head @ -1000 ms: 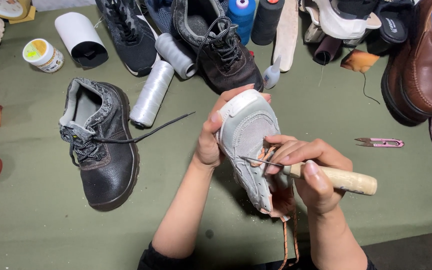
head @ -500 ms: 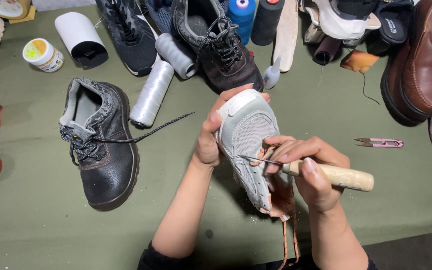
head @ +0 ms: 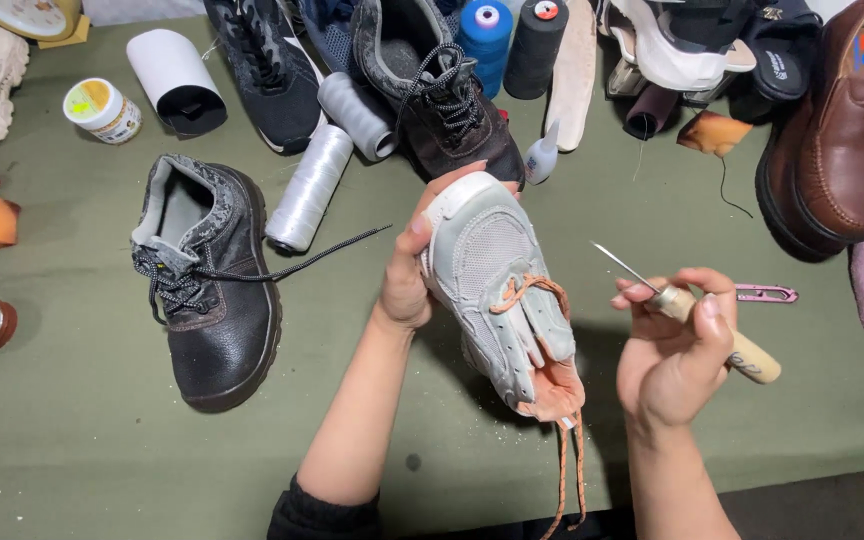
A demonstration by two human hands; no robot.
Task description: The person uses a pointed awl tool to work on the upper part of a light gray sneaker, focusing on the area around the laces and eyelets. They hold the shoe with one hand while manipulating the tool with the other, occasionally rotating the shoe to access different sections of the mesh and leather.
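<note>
An olive-green desk (head: 72, 450) fills the view under even light; a dark strip of floor (head: 832, 505) shows at five o'clock.

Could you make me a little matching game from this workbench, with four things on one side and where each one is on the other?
Things:
1. grey sneaker
2. awl
3. black boot
4. brown loafer

Places:
A. far right edge of the table
B. left hand
C. lying left of the arms
D. right hand

Pairs: 1-B, 2-D, 3-C, 4-A
</note>
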